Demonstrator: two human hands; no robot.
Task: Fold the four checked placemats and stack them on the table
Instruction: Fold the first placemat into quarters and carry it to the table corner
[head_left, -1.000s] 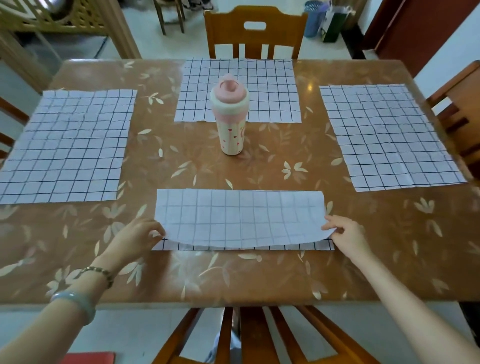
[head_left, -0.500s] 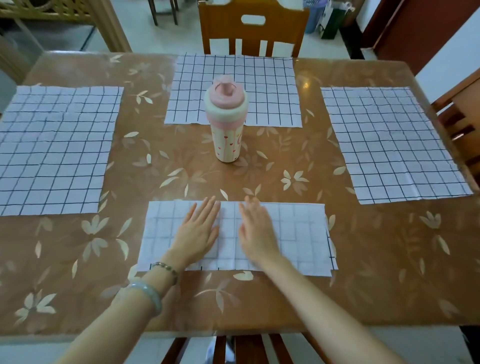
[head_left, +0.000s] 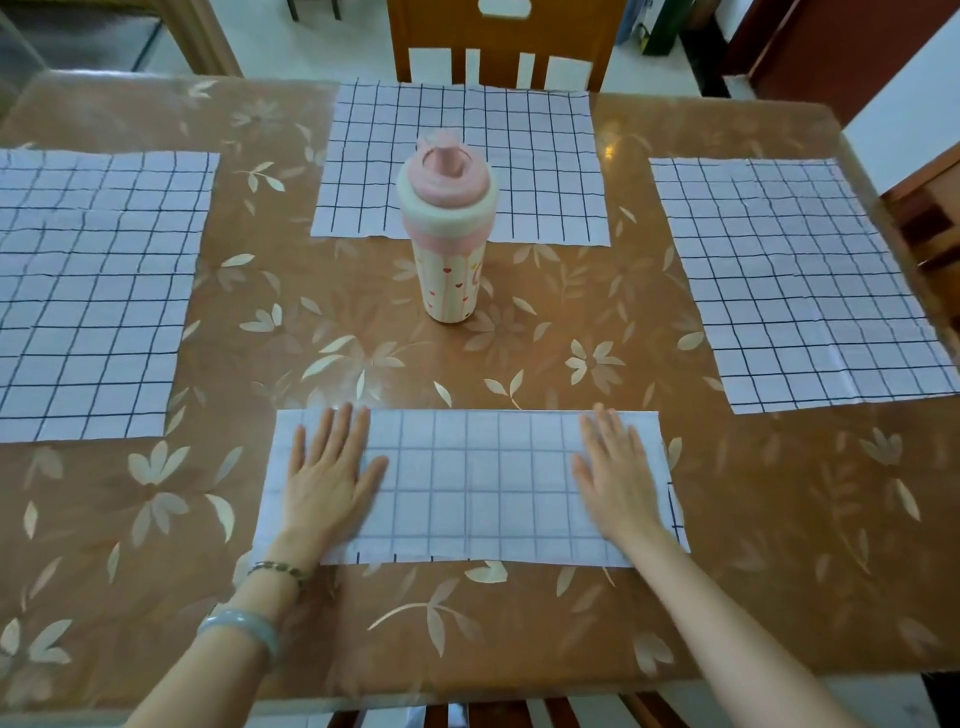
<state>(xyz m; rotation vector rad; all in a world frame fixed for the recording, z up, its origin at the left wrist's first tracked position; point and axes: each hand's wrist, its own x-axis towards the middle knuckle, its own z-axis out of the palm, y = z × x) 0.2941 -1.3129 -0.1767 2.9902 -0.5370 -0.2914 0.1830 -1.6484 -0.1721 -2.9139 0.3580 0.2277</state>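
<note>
Single head-worn wide-angle view, set close above the near edge of the brown leaf-patterned table (head_left: 519, 353), facing forward and down, wooden slat-back chair (head_left: 441, 31) at 12 o'clock.

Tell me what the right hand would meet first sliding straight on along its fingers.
The right hand crosses bare table, then likely meets the far placemat; the bottle seems just left of that line.
</note>
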